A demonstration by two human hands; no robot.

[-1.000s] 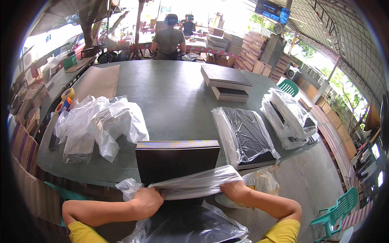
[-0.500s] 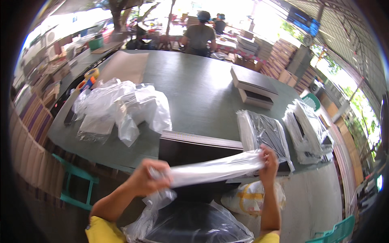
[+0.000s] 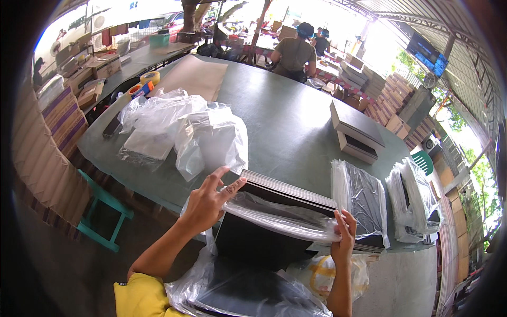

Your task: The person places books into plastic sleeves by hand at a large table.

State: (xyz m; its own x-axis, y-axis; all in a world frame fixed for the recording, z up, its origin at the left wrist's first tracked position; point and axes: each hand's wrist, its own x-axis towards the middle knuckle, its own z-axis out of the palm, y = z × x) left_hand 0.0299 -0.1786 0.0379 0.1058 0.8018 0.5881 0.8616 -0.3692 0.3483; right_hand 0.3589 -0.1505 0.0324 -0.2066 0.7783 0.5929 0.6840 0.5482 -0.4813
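Observation:
A clear plastic bag [image 3: 282,224] is stretched in a band between my two hands, across the black face of a stack of dark boards [image 3: 288,191] at the table's near edge. My left hand [image 3: 208,203] is at the stack's left corner, thumb and forefinger spread, with the band running from under its palm. My right hand [image 3: 344,235] grips the band's other end beside the right corner, fingers bent upward. Closest to me, a dark flat pack [image 3: 248,288] in loose clear plastic fills the bottom of the view. How the left hand's lower fingers hold the film is partly hidden.
Crumpled clear bags [image 3: 185,127] lie on the green table [image 3: 274,127], near tape rolls [image 3: 149,78] and a brown sheet [image 3: 193,76]. Plastic-wrapped packs [image 3: 359,195] and black-topped boxes [image 3: 356,129] are on the right. A green stool [image 3: 103,216] stands left; people work beyond.
Both hands have moved up and forward to the stack's far corners, carrying the band of plastic. The left fingers have spread apart. My view has shifted, too.

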